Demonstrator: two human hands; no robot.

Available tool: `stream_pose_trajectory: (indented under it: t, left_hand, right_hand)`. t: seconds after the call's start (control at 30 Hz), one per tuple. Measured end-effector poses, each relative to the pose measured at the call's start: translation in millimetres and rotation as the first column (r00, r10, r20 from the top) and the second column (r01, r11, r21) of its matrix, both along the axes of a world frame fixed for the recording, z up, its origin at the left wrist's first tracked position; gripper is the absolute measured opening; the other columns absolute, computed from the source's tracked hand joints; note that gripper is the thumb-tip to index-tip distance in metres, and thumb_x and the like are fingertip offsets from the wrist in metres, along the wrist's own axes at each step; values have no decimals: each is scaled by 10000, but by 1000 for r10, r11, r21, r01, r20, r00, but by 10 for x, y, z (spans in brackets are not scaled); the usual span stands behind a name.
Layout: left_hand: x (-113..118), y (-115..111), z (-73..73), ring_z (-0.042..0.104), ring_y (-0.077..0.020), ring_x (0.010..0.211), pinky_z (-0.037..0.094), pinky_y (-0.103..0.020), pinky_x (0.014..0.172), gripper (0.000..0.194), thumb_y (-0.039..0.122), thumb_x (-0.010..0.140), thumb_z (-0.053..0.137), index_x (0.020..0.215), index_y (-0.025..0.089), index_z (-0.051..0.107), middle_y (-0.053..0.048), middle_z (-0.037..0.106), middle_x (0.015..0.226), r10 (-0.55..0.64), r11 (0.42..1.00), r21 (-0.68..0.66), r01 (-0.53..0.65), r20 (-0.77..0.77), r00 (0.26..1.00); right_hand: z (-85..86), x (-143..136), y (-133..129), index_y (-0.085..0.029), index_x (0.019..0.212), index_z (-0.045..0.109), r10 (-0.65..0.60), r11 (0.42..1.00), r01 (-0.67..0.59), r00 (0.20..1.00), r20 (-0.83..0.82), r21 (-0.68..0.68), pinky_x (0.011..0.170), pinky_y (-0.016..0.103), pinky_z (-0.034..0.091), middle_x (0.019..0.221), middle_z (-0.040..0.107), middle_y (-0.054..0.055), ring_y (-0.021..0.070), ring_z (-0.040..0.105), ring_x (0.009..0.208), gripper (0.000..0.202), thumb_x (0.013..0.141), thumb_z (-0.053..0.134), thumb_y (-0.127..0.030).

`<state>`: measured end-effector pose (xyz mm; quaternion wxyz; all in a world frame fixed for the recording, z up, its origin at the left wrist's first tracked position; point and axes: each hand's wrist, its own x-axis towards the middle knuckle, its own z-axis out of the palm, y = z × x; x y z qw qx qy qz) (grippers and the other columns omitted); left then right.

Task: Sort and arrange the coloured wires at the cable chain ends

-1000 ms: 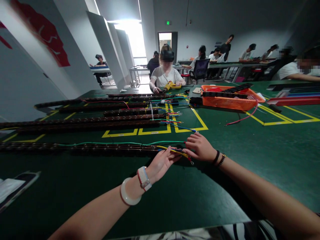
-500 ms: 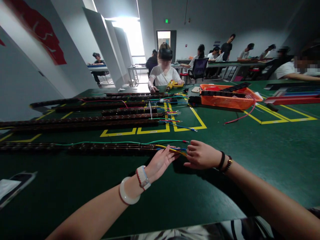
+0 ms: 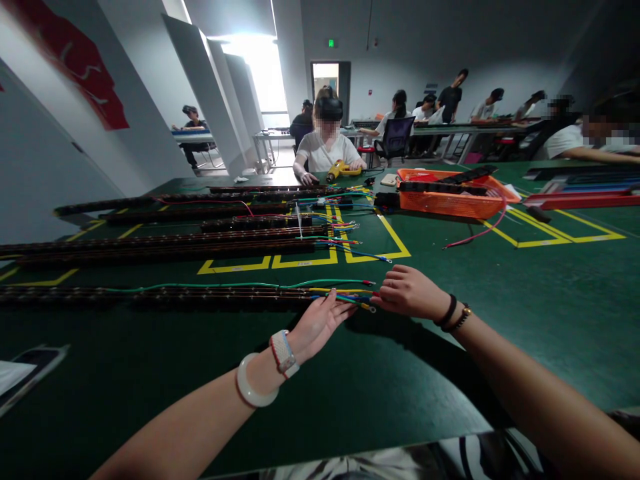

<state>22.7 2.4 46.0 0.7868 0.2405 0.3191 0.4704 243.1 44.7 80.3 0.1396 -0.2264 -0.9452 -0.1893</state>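
Observation:
A bundle of coloured wires (image 3: 316,295) comes out of a long black cable chain (image 3: 200,297) lying on the green table. My left hand (image 3: 325,323) has its palm turned up and its fingers nearly straight; the wires pass between thumb and fingers. Closed in a pinch, my right hand (image 3: 407,292) holds the end of a yellow wire (image 3: 345,291), its tip mostly hidden by the fingers. A ring terminal (image 3: 372,309) on another wire shows just below that hand. Behind the bundle runs a loose green wire (image 3: 300,285) with a red-sleeved end.
More cable chains (image 3: 165,243) with wire ends lie farther back on yellow-taped outlines. An orange basket (image 3: 445,203) holds black chain pieces. Across the table, a person (image 3: 327,143) sits by a yellow heat gun (image 3: 343,171). A phone-like object (image 3: 35,373) lies at left.
My right hand has risen slightly, with the yellow wire now straighter between the hands. A ring terminal has come into sight below it. My left hand stays at the bundle.

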Motion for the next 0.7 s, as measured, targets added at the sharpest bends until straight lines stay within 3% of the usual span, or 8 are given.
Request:
stream_pose_trajectory:
  t: [0.13, 0.37, 0.57, 0.7]
  left_hand:
    - [-4, -3, -20, 620, -220, 987, 410, -435, 1001, 232, 254, 908, 465, 948, 73, 604, -170, 643, 1053, 2, 1000, 19, -1, -20, 1000]
    - [-26, 16, -88, 630, -212, 924, 441, -423, 947, 201, 208, 917, 432, 926, 80, 587, -150, 655, 981, -23, 1000, 18, 24, -46, 999]
    - [-23, 9, -64, 630, -207, 921, 440, -422, 945, 194, 200, 914, 436, 914, 86, 592, -148, 656, 973, -20, 1000, 1, 20, -61, 998]
    - [-26, -4, -29, 626, -216, 950, 429, -426, 965, 225, 231, 918, 435, 918, 87, 608, -151, 658, 990, -24, 1000, 1, 24, -60, 998]
  right_hand:
    - [-79, 17, 73, -185, 650, 595, -160, 983, 152, 984, -83, -103, 664, 279, 297, 588, 583, 20, 129, 484, 597, 385, 923, 412, -385]
    - [-310, -63, 121, -178, 654, 629, -228, 929, 238, 971, 66, -283, 654, 270, 309, 627, 632, 39, 133, 542, 611, 374, 905, 438, -378]
    - [-288, -59, 120, -177, 622, 611, -255, 922, 265, 964, 71, -281, 647, 267, 310, 631, 640, 43, 137, 548, 607, 404, 902, 438, -410]
    - [-185, -48, 55, -176, 651, 599, -228, 943, 209, 972, -48, -260, 638, 263, 302, 623, 625, 28, 118, 528, 590, 403, 922, 406, -404]
